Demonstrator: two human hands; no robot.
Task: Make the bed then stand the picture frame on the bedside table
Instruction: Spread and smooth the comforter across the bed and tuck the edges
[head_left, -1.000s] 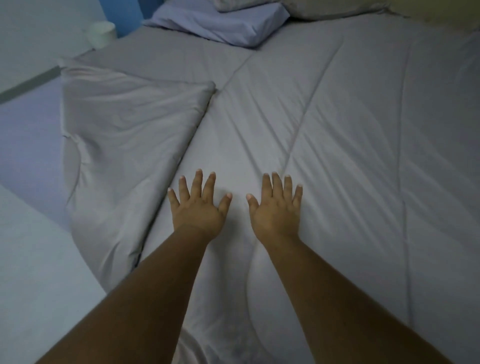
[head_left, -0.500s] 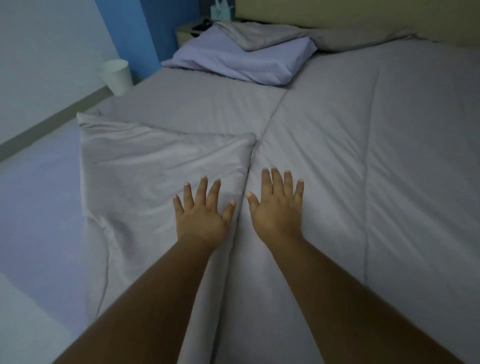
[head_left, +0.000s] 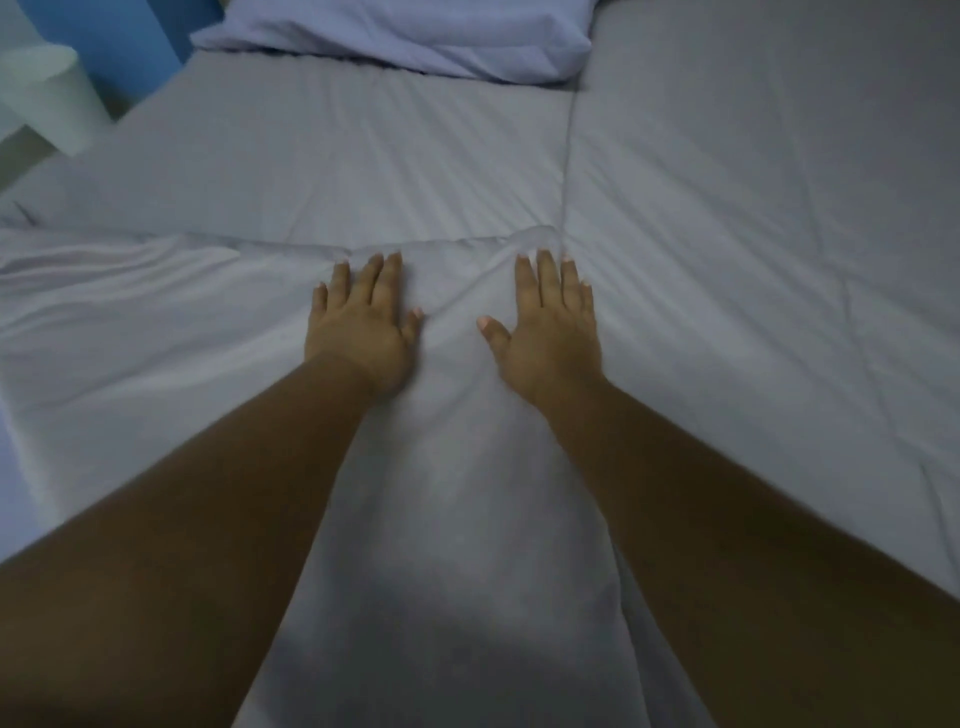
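Head view: the only camera, looking down along both forearms.
Duvet flap: pale grey and rumpled, lying under both hands and reaching back toward the person between the forearms.
Left hand: flat on the flap, fingers straight and close together, gripping nothing.
Right hand: flat on the flap beside it, fingers straight, thumb spread, also gripping nothing.
Flap edge: just past the fingertips; its long axis runs left to right across the view, crosswise to the arms.
Bare sheet: a rippled stretch straight ahead of the hands, between flap edge and pillow.
Pillow: lilac, at the far end, well beyond the fingertips.
Laid duvet: flat to the right of the right hand, its border running away toward the pillow.
Coming move, as a judgement: slide the flap forward, away from the body, until its edge nears the pillow.
Nearer hand: neither; both sit level at the edge, the right one beside the laid part.
Bin: white, at the far left off the mattress.
Picture frame and bedside table: not in view.
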